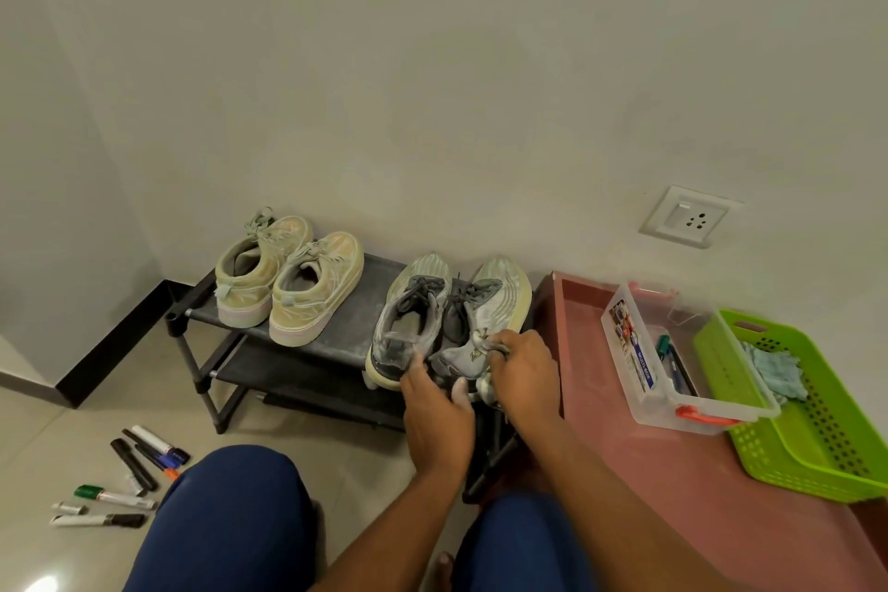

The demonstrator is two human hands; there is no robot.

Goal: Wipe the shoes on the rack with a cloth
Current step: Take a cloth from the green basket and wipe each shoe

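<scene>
The rack (336, 341) stands on the floor against the wall, with one pair of shoes (288, 284) on the left of its top shelf and a second pair (432, 312) on the right, and both hands, left hand (435, 413) and right hand (526, 375), are at the heels of the second pair. Right of the rack lies a mat (672, 486), which carries a box (672, 361) and, further right, a basket (807, 423) with a cloth (776, 373) in it. On the floor left of the knees lie markers (125, 481), and a socket (687, 216) is on the wall above the mat.
</scene>
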